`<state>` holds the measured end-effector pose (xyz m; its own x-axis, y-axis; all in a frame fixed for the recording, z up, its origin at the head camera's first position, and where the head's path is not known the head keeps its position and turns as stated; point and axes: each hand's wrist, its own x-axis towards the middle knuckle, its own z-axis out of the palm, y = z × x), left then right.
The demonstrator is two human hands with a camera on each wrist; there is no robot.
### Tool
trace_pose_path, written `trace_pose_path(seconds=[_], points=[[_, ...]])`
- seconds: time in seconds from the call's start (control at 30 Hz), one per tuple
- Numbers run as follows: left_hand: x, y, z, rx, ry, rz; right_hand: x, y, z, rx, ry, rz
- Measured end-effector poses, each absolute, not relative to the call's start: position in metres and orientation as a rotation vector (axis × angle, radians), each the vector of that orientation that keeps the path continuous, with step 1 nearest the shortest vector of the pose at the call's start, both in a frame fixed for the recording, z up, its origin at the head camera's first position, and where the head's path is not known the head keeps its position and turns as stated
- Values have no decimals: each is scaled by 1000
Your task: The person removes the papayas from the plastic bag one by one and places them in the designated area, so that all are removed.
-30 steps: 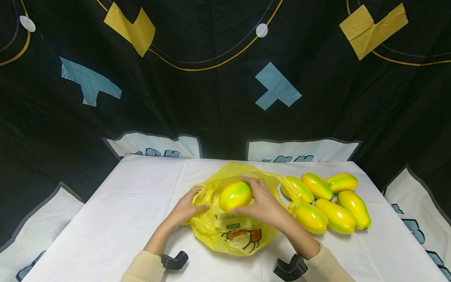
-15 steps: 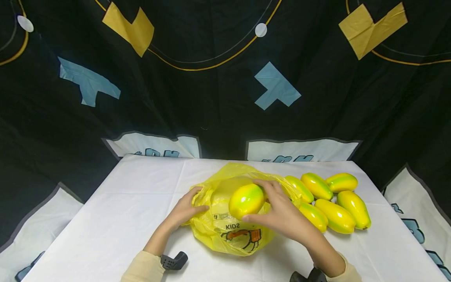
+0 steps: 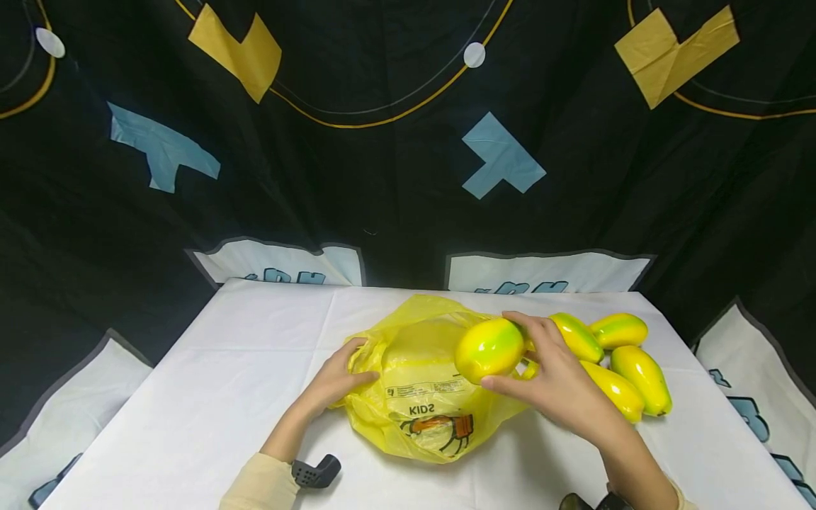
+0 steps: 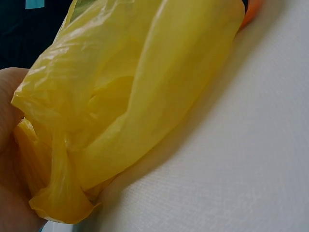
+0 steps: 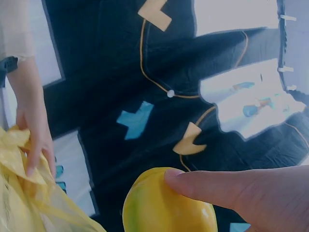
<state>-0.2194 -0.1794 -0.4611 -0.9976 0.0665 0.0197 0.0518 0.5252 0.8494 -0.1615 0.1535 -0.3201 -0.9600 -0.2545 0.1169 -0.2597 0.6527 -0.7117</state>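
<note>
A glossy yellow-green papaya (image 3: pixel 489 350) is held in my right hand (image 3: pixel 554 368), raised over the right side of a yellow plastic bag (image 3: pixel 421 411). In the right wrist view, one finger (image 5: pixel 212 188) presses on the end of that papaya (image 5: pixel 154 208). The bag lies with its mouth spread wide, showing printed text and an orange figure. At its left rim, my left hand (image 3: pixel 338 375) grips the plastic between thumb and fingers. Gathered folds of the bag (image 4: pixel 63 183) hang beside the left palm (image 4: pixel 12 183) in the left wrist view.
Several more papayas (image 3: pixel 612 389) lie grouped at the right of the white-covered table (image 3: pixel 223 382); my right hand hides part of the group. Behind the table hangs a black patterned cloth (image 3: pixel 382 191).
My right hand has lifted the papaya from over the bag's middle and moved right with it, now covering some of the grouped papayas. The left hand stays at the bag's rim.
</note>
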Motion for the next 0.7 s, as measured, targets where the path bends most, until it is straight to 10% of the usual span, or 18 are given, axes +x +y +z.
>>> trace_pose_path(seconds=[0.7], points=[[-220, -178, -461, 90, 2738, 1515, -179, 212, -320, 211, -2852, 1108]])
